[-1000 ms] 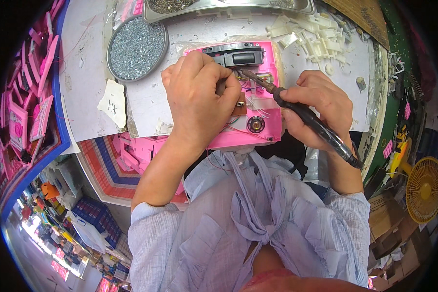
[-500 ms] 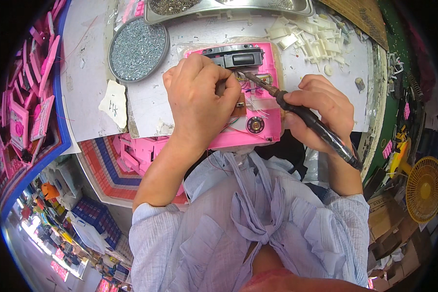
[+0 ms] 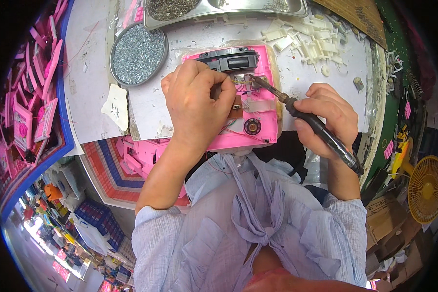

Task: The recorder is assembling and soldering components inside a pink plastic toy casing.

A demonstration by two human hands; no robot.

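A pink plastic case [image 3: 223, 141] lies on the worktable in front of me, its inside facing up. It holds a black part [image 3: 228, 62] along the far side, thin wires, a small brown circuit board [image 3: 235, 108] and a round speaker [image 3: 252, 126]. My left hand [image 3: 195, 102] rests over the case's left part, thumb and forefinger pinched together near the wires; what they hold is hidden. In my right hand [image 3: 328, 117] is a soldering iron [image 3: 321, 129] with a black handle, its tip reaching over the wired parts right of my left fingertips.
A round tray of small screws [image 3: 138, 54] stands at the far left, beside a metal tray [image 3: 214, 10] of small parts. White plastic pieces [image 3: 314, 41] are heaped at the far right. Pink parts [image 3: 27, 117] fill a container on the left. A yellow fan [image 3: 426, 190] stands at right.
The soldering iron's tip has moved to the right across the case, away from my left fingertips. My left hand keeps its pinch. The whole view has shifted slightly.
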